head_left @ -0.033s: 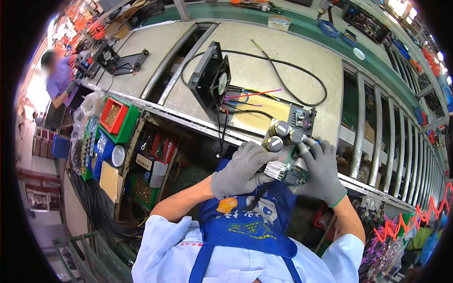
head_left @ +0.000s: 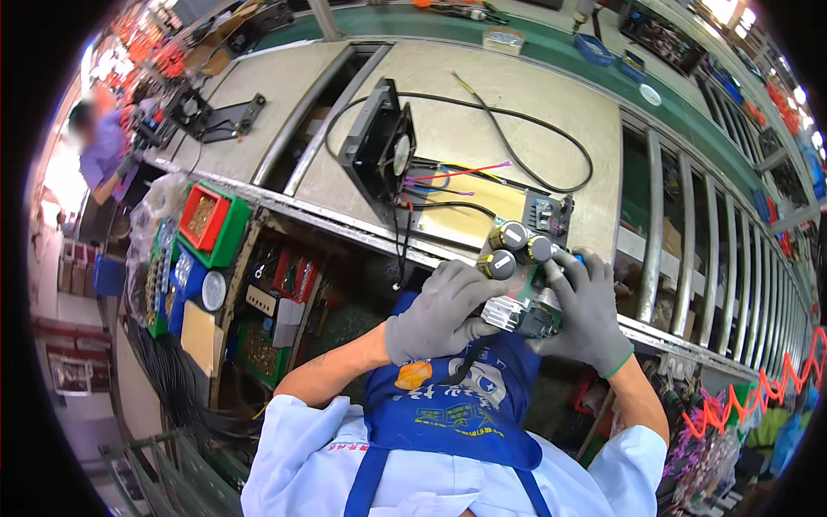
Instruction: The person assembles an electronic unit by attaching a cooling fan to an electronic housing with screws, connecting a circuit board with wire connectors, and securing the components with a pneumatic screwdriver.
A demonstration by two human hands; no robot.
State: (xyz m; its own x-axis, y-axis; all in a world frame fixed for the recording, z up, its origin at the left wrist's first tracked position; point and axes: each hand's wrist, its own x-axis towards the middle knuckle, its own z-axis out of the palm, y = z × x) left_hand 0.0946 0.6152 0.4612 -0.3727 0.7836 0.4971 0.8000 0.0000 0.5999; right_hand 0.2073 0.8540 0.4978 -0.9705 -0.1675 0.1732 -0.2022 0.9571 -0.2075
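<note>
Both my hands, in grey gloves, grip a green circuit board (head_left: 541,320) in front of my apron, at the near edge of the bench. Three large round capacitors (head_left: 510,235) stand out from its far end, and a silver finned heat sink (head_left: 502,312) sits on its near left side. My left hand (head_left: 438,312) closes on the board's left side. My right hand (head_left: 587,312) is curled round the right side, its fingertips by the capacitors. Just beyond lies a black metal housing (head_left: 366,151) with an upright fan panel, a yellowish sheet (head_left: 482,215) and loose coloured wires.
A black cable (head_left: 568,146) loops over the pale bench top (head_left: 534,103). Metal rollers (head_left: 652,224) run off to the right. Parts bins, red (head_left: 202,215) and green, stand at the left. Another person (head_left: 102,146) is at the far left; a red coiled hose (head_left: 749,401) hangs at right.
The view has shifted very slightly, so the bench things appear a little further left. My hands keep the same hold on the circuit board.
</note>
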